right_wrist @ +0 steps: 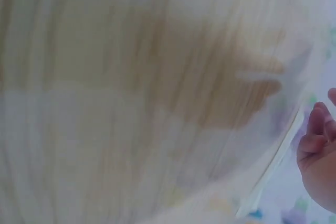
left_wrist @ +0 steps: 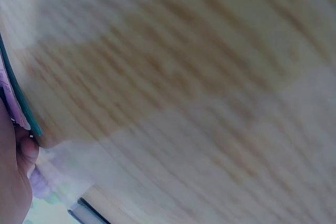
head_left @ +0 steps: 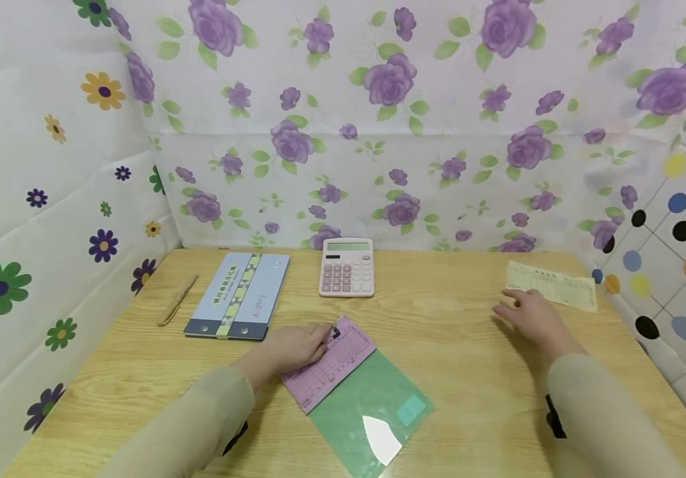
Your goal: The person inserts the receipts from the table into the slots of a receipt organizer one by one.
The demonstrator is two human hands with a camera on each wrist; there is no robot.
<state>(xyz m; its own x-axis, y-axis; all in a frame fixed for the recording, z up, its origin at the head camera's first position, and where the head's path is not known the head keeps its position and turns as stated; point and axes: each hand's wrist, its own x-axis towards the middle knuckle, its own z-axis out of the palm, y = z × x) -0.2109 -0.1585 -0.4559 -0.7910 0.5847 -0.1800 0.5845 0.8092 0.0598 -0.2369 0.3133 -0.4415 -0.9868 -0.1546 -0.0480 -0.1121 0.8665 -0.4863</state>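
Observation:
My left hand [head_left: 297, 346] grips the upper left edge of a green translucent plastic folder [head_left: 366, 392] together with a pink printed form [head_left: 333, 368] lying across its top. A dark clip [head_left: 335, 332] shows beside the fingers. From the left wrist view, the green edge [left_wrist: 23, 103] and pink paper [left_wrist: 9, 90] are right at my fingers. My right hand [head_left: 534, 318] hovers over the table at the right, fingers loosely spread and holding nothing. Its fingertips are near the left end of a pale yellow printed slip [head_left: 552, 285]. Part of the form is hidden under my left hand.
A pink calculator [head_left: 346, 267] lies at the back middle. To its left lie a blue account book [head_left: 211, 302] with a patterned strip and a tan pen [head_left: 178, 300]. Flowered cloth walls [head_left: 343, 179] stand behind the wooden table [head_left: 456, 318] and along its sides.

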